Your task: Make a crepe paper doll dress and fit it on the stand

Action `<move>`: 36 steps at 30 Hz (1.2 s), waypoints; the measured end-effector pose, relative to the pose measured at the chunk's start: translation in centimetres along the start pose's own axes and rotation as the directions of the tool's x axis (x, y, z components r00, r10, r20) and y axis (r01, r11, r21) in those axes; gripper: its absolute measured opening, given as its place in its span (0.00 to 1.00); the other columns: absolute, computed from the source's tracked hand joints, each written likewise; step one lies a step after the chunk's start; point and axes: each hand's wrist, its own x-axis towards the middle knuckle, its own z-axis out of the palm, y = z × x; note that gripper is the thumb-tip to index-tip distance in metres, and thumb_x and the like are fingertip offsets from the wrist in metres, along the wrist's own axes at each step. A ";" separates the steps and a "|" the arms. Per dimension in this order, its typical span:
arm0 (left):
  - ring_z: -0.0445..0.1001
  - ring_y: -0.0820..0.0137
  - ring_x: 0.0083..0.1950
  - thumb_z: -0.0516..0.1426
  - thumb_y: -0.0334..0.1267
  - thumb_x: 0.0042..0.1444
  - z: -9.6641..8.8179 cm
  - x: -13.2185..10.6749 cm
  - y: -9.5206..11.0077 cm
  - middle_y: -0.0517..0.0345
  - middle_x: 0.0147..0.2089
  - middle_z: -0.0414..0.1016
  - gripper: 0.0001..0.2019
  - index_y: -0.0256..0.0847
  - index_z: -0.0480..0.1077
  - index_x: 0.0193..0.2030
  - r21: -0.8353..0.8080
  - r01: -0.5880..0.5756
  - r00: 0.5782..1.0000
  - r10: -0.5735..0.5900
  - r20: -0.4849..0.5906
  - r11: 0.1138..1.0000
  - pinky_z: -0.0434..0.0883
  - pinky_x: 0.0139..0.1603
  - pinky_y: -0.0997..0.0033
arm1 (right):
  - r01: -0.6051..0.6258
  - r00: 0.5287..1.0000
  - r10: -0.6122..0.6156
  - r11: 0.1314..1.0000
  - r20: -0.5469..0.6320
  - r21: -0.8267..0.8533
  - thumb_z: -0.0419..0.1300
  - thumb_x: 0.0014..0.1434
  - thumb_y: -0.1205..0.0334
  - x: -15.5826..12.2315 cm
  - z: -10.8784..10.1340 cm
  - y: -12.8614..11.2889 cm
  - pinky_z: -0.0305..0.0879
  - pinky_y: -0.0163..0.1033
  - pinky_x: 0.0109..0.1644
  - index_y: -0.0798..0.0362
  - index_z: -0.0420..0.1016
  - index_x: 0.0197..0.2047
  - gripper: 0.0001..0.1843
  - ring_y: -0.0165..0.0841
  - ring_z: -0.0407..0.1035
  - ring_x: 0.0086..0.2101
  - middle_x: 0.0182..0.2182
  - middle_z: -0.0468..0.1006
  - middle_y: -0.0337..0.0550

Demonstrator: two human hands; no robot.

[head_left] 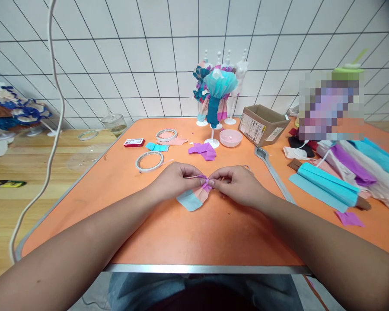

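Between my hands, above the near middle of the table, is a gathered strip of crepe paper [199,195] in light blue, peach and purple. My left hand [171,181] pinches its purple upper end from the left, fingertips closed. From the right, my right hand [240,183] pinches the same purple end, thumb and forefinger together. The blue end of the strip hangs down to the left. Just beyond lies a folded purple crepe paper piece [203,151]. What looks like a scissors handle [248,167] peeks out behind my right hand, mostly hidden.
Two tape rolls [149,161], a blue paper piece [157,147] and a red box [134,142] lie left. At the back stand small mannequins in paper dresses [221,86], a pink bowl [231,138] and a cardboard box [262,125]. Rightward are a grey strip [275,175] and crepe rolls [327,183].
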 end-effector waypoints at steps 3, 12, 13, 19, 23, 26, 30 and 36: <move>0.76 0.68 0.37 0.60 0.46 0.50 -0.5 0.2 -0.3 0.55 0.37 0.80 0.14 0.38 0.77 0.37 -0.075 0.009 1.000 -0.007 0.024 0.997 0.71 0.38 0.71 | 0.027 1.000 -0.027 1.000 -0.014 -0.012 0.54 0.58 0.53 -0.2 -0.2 -0.2 0.61 0.34 0.29 0.52 0.78 0.31 0.15 0.30 0.70 0.24 0.22 0.76 0.38; 0.76 0.67 0.38 0.61 0.45 0.50 -0.4 0.2 -0.4 0.54 0.38 0.80 0.14 0.38 0.77 0.39 -0.096 0.005 1.000 -0.005 -0.007 0.995 0.70 0.39 0.71 | -0.056 0.998 0.059 0.989 -0.011 0.136 0.62 0.52 0.55 0.0 -0.2 0.0 0.64 0.34 0.30 0.52 0.79 0.34 0.10 0.29 0.69 0.25 0.28 0.79 0.40; 0.76 0.68 0.38 0.61 0.45 0.50 -0.4 0.2 -0.4 0.54 0.38 0.80 0.14 0.38 0.77 0.39 -0.098 0.004 1.000 -0.004 0.001 0.995 0.70 0.38 0.71 | -0.047 0.999 0.050 0.988 -0.015 0.150 0.62 0.51 0.57 0.1 -0.1 0.1 0.65 0.34 0.31 0.52 0.79 0.34 0.09 0.29 0.69 0.26 0.28 0.79 0.40; 0.75 0.68 0.37 0.62 0.46 0.49 -0.4 0.0 -0.3 0.55 0.37 0.79 0.14 0.38 0.77 0.37 -0.103 -0.001 0.999 0.005 0.033 0.995 0.70 0.38 0.72 | -0.020 0.999 0.030 0.969 -0.038 0.246 0.64 0.49 0.59 0.3 0.1 0.4 0.67 0.33 0.31 0.53 0.74 0.35 0.09 0.28 0.70 0.26 0.26 0.77 0.39; 0.74 0.70 0.35 0.62 0.46 0.49 -0.2 0.1 -0.3 0.56 0.34 0.79 0.14 0.37 0.76 0.35 -0.088 -0.011 0.999 0.015 0.047 0.996 0.69 0.37 0.72 | -0.020 0.998 0.032 0.971 -0.050 0.237 0.64 0.48 0.61 0.3 0.3 0.2 0.66 0.33 0.30 0.54 0.73 0.32 0.08 0.27 0.68 0.24 0.24 0.75 0.38; 0.74 0.70 0.34 0.62 0.46 0.49 -0.1 0.1 -0.4 0.57 0.32 0.78 0.14 0.37 0.75 0.35 -0.073 -0.026 0.998 0.029 0.053 0.997 0.69 0.36 0.72 | -0.024 0.998 0.035 0.973 -0.044 0.228 0.64 0.49 0.61 0.3 0.3 0.2 0.65 0.33 0.29 0.54 0.73 0.32 0.07 0.26 0.68 0.23 0.24 0.74 0.37; 0.74 0.70 0.34 0.61 0.47 0.50 -0.1 0.0 -0.4 0.57 0.32 0.78 0.14 0.37 0.75 0.35 -0.054 -0.031 0.998 0.034 0.052 0.998 0.69 0.35 0.72 | -0.003 0.998 0.014 0.987 -0.064 0.161 0.63 0.49 0.62 0.2 0.4 0.2 0.64 0.32 0.29 0.54 0.74 0.31 0.06 0.26 0.67 0.24 0.23 0.74 0.37; 0.73 0.72 0.32 0.60 0.47 0.50 -0.2 0.1 -0.6 0.58 0.32 0.77 0.14 0.38 0.75 0.35 -0.008 -0.014 1.000 0.014 -0.003 1.000 0.67 0.31 0.75 | 0.006 0.999 0.000 0.989 -0.038 0.149 0.63 0.51 0.60 0.1 0.1 0.2 0.65 0.33 0.31 0.53 0.78 0.36 0.09 0.28 0.69 0.26 0.26 0.78 0.39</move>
